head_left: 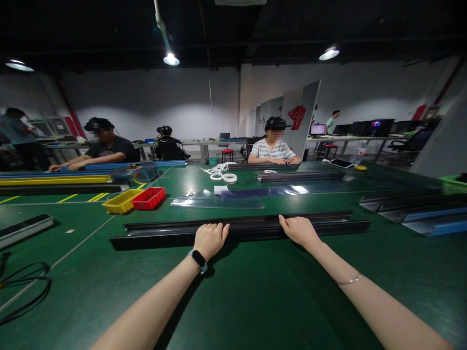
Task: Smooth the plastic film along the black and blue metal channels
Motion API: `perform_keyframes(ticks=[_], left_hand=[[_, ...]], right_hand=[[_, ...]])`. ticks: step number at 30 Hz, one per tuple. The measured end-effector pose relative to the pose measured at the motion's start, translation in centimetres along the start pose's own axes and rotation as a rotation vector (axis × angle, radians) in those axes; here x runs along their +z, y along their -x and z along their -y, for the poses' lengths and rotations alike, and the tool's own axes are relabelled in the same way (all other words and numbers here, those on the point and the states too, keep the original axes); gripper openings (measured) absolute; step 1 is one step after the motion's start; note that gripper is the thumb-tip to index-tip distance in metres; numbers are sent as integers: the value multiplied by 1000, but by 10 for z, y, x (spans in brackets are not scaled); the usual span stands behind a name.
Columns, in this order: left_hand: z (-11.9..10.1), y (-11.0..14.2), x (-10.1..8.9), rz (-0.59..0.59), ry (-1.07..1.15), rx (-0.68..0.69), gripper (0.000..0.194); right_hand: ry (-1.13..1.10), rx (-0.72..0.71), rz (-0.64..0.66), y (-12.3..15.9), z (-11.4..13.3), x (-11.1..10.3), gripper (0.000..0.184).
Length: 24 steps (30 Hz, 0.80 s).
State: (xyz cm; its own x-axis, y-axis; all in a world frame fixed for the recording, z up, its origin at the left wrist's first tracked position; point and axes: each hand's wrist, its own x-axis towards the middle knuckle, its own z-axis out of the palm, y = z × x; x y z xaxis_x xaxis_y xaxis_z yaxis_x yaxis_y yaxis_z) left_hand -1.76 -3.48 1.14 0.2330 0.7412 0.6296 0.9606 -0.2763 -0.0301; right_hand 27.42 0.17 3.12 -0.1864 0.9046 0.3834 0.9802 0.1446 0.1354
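Observation:
A long black channel-shaped profile [156, 239] lies crosswise on the green table in front of me. My left hand [209, 239] is closed over its near wall, left of the middle, with a watch on the wrist. Further right, my right hand [298, 230] also grips the near wall, its thumb and fingers bent over the edge. The fingertips of both hands are partly hidden behind the wall. Just beyond the profile lie a clear plastic strip [215, 203] and a longer dark film strip [270, 191].
Left of centre stand a yellow bin [122, 202] and a red bin [149, 198]. White rings [229, 178] lie farther back. More profiles [419, 211] rest at the right, and black cables [32, 287] at the left. A co-worker [275, 146] sits across the table, another [105, 146] at far left.

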Motion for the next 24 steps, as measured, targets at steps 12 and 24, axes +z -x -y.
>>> perform_keyframes(ticks=[12,24], left_hand=[[0,0,-1,3,5,-4,43],[-2,-1,-3,-17,26,-4,43]], right_hand=[[13,-49,120,-7,3,-7,57],[52,-86,191,-7,-1,-13,50]])
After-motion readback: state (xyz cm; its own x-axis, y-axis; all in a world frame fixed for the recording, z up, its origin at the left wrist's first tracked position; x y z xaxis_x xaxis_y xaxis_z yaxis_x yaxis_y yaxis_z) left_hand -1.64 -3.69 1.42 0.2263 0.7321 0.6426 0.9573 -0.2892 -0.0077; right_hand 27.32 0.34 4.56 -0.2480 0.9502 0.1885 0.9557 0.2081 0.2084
